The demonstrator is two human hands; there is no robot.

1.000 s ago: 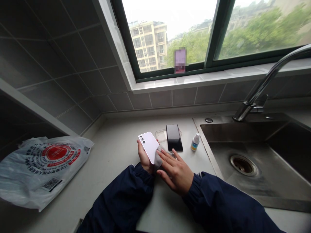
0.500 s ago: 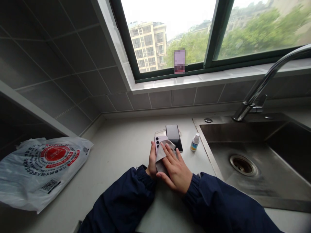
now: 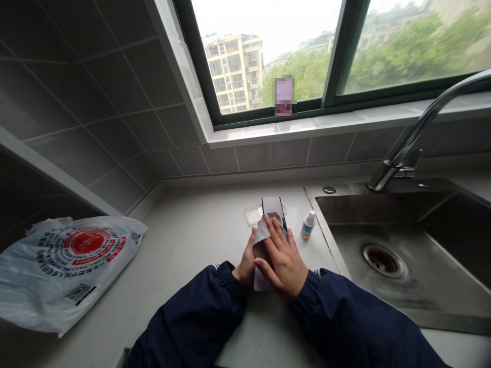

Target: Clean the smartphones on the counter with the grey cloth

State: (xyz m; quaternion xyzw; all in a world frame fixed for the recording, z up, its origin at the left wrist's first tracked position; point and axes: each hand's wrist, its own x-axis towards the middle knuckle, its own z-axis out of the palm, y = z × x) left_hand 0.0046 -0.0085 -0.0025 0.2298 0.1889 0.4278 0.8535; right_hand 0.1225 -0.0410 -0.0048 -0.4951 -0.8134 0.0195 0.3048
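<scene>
My left hand is closed around the side of a light purple phone, its back turned up. A grey cleaning cloth with a zigzag edge covers most of that back. On top of it my right hand presses the cloth to the phone, fingers long and nearly flat. Just beyond the fingertips lies a second phone with a dark screen, its near part hidden by hand and cloth. Beside that phone, a clear phone case rests on the counter. To the right stands a small white spray bottle.
A steel sink with a curved faucet occupies the right side. At the far left, a white plastic bag with red print lies on the white counter. Behind are the tiled wall and a window.
The cloth and my right hand have shifted slightly right on the phone. The held phone's camera end is now covered, its lower end shows nearer me, and more of the clear case is visible.
</scene>
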